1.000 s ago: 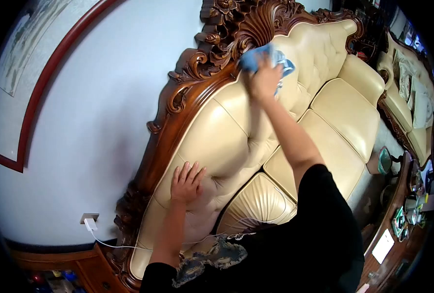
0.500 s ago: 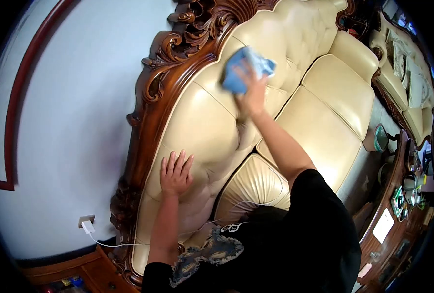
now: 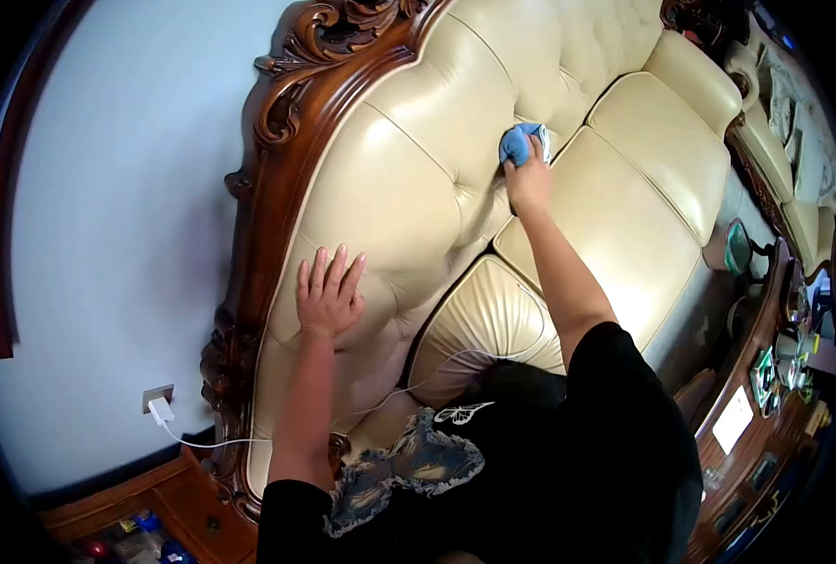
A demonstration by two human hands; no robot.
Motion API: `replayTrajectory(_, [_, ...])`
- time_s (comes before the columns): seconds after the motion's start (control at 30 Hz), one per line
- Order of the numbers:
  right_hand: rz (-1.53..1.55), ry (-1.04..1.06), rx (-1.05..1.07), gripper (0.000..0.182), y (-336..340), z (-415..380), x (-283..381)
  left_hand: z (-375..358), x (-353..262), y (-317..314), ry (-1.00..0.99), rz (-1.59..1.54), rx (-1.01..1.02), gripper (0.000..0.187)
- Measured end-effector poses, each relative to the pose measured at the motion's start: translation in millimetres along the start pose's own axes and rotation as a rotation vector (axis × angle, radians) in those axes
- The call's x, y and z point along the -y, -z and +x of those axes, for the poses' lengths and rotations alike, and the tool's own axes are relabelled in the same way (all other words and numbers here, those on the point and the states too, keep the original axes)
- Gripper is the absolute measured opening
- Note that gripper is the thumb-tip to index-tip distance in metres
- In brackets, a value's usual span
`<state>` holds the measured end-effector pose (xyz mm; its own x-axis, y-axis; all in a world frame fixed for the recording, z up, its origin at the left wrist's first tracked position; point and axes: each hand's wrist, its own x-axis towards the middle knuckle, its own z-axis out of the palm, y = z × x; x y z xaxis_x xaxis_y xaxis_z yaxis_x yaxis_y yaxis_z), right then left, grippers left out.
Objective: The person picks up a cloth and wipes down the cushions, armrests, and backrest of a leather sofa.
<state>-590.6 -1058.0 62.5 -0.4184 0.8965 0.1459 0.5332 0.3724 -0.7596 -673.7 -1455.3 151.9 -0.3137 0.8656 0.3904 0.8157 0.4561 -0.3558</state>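
My right hand (image 3: 530, 180) grips a bunched blue cloth (image 3: 515, 146) with a white part at its right side. It presses the cloth to the lower part of the cream leather backrest (image 3: 390, 179), close to the gap above the seat cushion (image 3: 592, 221). Farther left, my left hand (image 3: 329, 293) lies flat on the backrest with its fingers spread, holding nothing. The sofa (image 3: 474, 56) has tufted, creased leather and a carved dark wood frame (image 3: 291, 122).
A white charger (image 3: 161, 411) sits in a wall socket, its cable running over the sofa. A wooden cabinet (image 3: 178, 503) stands at lower left. On the right are a wooden table (image 3: 714, 470) with papers and small items, a bin (image 3: 733, 249) and another sofa (image 3: 765, 150).
My right hand has moved the cloth down and right, from the upper backrest toward the seat. The cloth is more bunched now. My left hand still rests on the backrest; the view has shifted slightly.
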Motion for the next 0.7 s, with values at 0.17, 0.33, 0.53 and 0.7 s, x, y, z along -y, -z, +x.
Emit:
replayTrajectory(0.17, [0.123,-0.122,-0.005,0.077,-30.9,-98.1,33.9,2.7,2.6,-1.1,-0.045,0.016,0.003,0.06])
replayTrajectory(0.33, [0.19,0.212,0.072,0.081,-3.5,-152.6,65.8,-0.2,-1.7,1.1,-0.039,0.013,0.023,0.061])
replayTrajectory(0.53, [-0.003,0.424,0.207,0.081,-1.6,-133.4,0.3,4.2,0.1,-1.1,-0.029,0.008,-0.007,0.06])
replayTrajectory(0.7, [0.162,0.164,0.057,0.089,-35.6,-143.5,-9.5,1.0,-0.5,0.4,-0.032,0.003,0.015,0.059])
